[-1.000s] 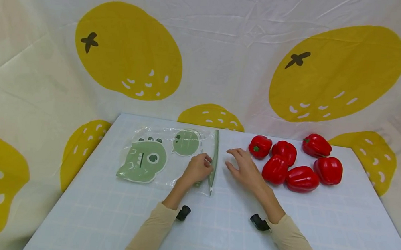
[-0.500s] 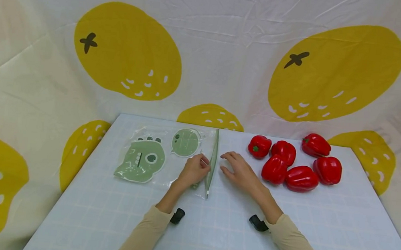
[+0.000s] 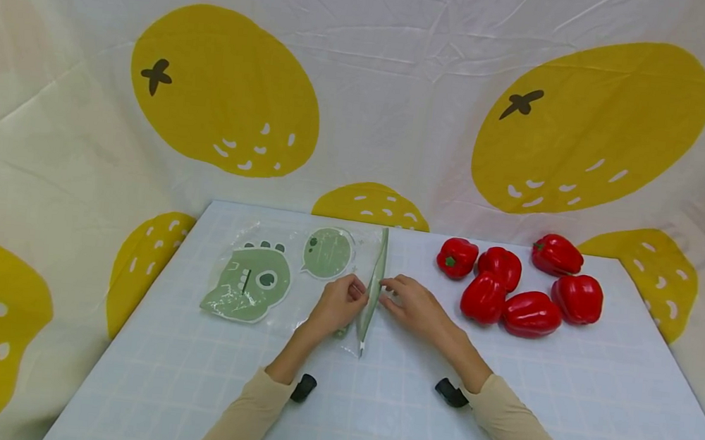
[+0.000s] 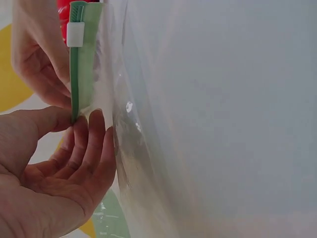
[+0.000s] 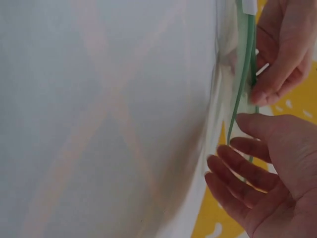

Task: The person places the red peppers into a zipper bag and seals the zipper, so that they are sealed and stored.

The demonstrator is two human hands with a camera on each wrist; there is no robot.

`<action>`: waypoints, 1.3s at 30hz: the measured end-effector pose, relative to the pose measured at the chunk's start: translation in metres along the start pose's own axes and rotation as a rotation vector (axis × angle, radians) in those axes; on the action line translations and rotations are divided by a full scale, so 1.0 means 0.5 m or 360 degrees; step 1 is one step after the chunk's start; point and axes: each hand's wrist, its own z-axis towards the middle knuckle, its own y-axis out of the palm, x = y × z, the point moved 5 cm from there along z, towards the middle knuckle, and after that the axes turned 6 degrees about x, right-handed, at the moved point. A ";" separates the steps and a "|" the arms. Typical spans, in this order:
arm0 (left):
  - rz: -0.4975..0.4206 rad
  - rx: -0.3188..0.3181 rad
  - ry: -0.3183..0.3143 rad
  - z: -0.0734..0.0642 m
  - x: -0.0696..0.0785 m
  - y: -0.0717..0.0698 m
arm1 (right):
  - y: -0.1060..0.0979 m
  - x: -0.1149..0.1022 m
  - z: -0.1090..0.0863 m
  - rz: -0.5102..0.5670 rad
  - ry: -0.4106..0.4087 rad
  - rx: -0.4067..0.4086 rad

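A clear slider zip bag (image 3: pixel 285 320) with green dinosaur prints lies on the table, its green zip strip (image 3: pixel 376 272) on the right side. My left hand (image 3: pixel 338 302) pinches that strip between thumb and fingers, as the left wrist view shows (image 4: pixel 64 163). A white slider (image 4: pixel 75 34) sits near one end of the strip. My right hand (image 3: pixel 417 308) is at the strip's other side, fingers loosely bent and spread, fingertips right at its edge. In the right wrist view the right thumb and forefinger (image 5: pixel 250 146) stand apart beside the green strip, which bows away from its other lip.
Several red bell peppers (image 3: pixel 531 315) lie grouped to the right of the right hand, one more (image 3: pixel 556 255) towards the back edge. A pale checked cloth covers the table (image 3: pixel 403 423). Behind it hangs a white curtain (image 3: pixel 395 111) with yellow fruit prints.
My right hand has moved left, up to the zip strip. My left hand has drawn slightly towards me, and the strip's near end has tilted left and closer. The peppers stay put.
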 end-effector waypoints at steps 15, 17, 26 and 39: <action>0.0085 0.0118 0.0289 -0.028 0.031 -0.025 | 0.012 -0.014 -0.030 -0.0058 -0.0035 -0.0133; 0.0125 0.0142 0.0315 -0.033 0.036 -0.030 | 0.015 -0.016 -0.034 -0.0074 -0.0023 -0.0149; 0.0313 0.0366 0.0442 -0.058 0.066 -0.053 | 0.023 -0.028 -0.050 -0.0094 0.0040 -0.0182; 0.0385 0.0565 0.0407 -0.092 0.094 -0.077 | 0.026 -0.036 -0.057 -0.0132 0.0027 -0.0086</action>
